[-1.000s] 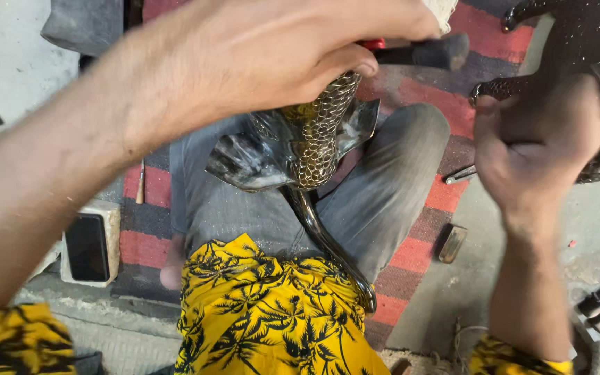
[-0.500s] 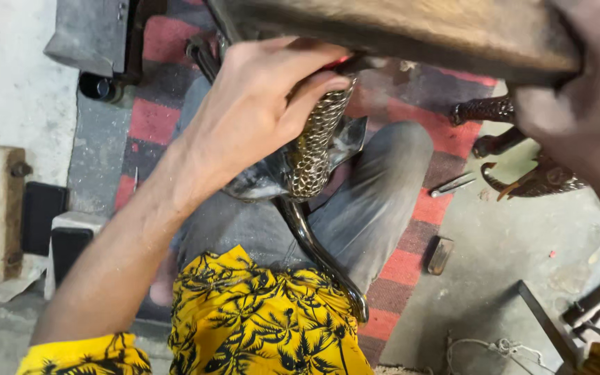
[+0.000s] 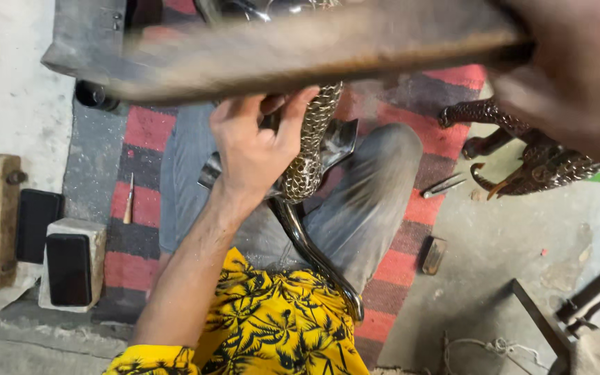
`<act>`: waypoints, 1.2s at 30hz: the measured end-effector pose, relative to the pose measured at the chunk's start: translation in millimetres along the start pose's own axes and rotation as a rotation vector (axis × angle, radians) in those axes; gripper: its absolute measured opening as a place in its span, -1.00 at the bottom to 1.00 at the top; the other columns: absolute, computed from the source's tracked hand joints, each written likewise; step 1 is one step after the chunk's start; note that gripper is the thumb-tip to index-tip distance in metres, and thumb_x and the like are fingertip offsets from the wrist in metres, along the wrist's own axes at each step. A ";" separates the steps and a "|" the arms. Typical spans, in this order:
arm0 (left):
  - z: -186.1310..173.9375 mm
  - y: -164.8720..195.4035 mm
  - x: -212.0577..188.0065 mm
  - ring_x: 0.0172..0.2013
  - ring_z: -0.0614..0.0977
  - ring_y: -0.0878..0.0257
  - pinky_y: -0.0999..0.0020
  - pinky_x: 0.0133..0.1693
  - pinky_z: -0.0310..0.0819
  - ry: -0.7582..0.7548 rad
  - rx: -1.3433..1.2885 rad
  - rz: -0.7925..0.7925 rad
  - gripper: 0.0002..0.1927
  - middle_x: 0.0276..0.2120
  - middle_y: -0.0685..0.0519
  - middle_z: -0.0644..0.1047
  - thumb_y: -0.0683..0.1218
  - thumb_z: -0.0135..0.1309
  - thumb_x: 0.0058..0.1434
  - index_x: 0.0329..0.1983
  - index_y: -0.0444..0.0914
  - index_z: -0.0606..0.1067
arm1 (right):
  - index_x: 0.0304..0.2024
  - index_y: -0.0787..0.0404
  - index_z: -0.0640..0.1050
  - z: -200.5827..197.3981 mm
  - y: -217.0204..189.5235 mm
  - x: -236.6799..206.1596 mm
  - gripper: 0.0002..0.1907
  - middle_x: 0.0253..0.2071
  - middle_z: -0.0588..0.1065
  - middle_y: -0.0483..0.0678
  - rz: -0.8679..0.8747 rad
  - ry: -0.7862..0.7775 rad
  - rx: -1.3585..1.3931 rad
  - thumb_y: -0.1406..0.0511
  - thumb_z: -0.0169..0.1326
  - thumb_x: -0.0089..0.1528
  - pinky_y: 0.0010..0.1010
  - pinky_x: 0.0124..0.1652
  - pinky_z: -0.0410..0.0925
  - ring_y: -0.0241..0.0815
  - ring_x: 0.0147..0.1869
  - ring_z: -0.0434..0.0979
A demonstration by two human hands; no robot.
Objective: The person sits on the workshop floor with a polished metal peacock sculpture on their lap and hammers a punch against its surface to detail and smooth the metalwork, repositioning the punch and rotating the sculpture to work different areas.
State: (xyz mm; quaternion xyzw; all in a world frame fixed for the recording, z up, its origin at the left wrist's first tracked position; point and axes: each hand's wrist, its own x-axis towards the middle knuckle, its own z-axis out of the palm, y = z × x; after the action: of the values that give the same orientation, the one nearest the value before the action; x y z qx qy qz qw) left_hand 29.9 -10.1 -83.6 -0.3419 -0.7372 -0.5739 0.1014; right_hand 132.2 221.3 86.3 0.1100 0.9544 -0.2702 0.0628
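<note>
Gripping the scaled metal figure [image 3: 310,149] steady, left hand [image 3: 255,149] braced; right hand [image 3: 578,66] clutched a raised wooden mallet [image 3: 300,52], needing aim.

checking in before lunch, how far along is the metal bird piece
Looks done: the scaled pattern covers the neck of the metal bird figure, and similar scaled pieces lie on the floor. In hand: the left hand grips the figure on the lap; the right hand holds a wooden bar above it. What's left can't be judged.
</note>
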 end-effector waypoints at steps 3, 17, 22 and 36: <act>4.8 -1.6 -5.6 -0.23 0.69 0.42 0.56 -0.22 0.60 0.017 -0.225 -0.029 -0.80 -0.16 0.04 0.67 -0.26 0.28 0.44 0.02 -0.28 0.50 | -0.03 0.34 0.47 2.1 0.0 1.6 -0.78 -0.56 0.35 0.11 -0.016 0.007 0.018 0.47 0.03 0.26 -0.25 -0.58 0.21 -0.06 -0.57 0.37; 37.6 -12.0 -28.6 -0.09 0.71 0.29 0.50 -0.13 0.68 0.243 -0.388 -0.133 -0.61 -0.05 -0.10 0.60 -0.30 0.23 0.42 0.14 -0.37 0.26 | -0.20 0.35 0.54 4.8 -13.4 16.0 -0.91 -0.59 0.41 0.13 -0.065 0.009 -0.426 0.41 0.12 0.28 -0.21 -0.58 0.26 -0.05 -0.61 0.42; 37.4 -10.5 -28.5 -0.13 0.71 0.32 0.57 -0.18 0.62 0.234 -0.379 -0.108 -0.65 -0.10 -0.06 0.63 -0.30 0.23 0.46 0.12 -0.33 0.29 | -0.17 0.30 0.55 4.6 -22.8 13.3 -0.87 -0.60 0.42 0.08 -0.056 -0.035 -0.415 0.33 0.12 0.31 -0.20 -0.56 0.25 -0.06 -0.59 0.41; 28.5 -7.4 -16.0 -0.50 0.48 0.38 0.47 -0.42 0.35 0.201 -0.006 -0.167 -0.79 -0.54 0.00 0.53 -0.28 0.40 0.19 -0.35 -0.39 0.53 | -0.18 0.32 0.56 9.0 -35.6 20.6 -0.84 -0.56 0.44 0.08 -0.154 -0.027 -0.466 0.31 0.14 0.32 -0.21 -0.53 0.27 -0.07 -0.55 0.40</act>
State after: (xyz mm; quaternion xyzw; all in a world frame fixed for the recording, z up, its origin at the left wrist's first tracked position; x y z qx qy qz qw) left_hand 44.2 9.0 -107.2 -0.2206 -0.7474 -0.6139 0.1256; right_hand 104.1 190.6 92.9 0.0161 0.9956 -0.0480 0.0783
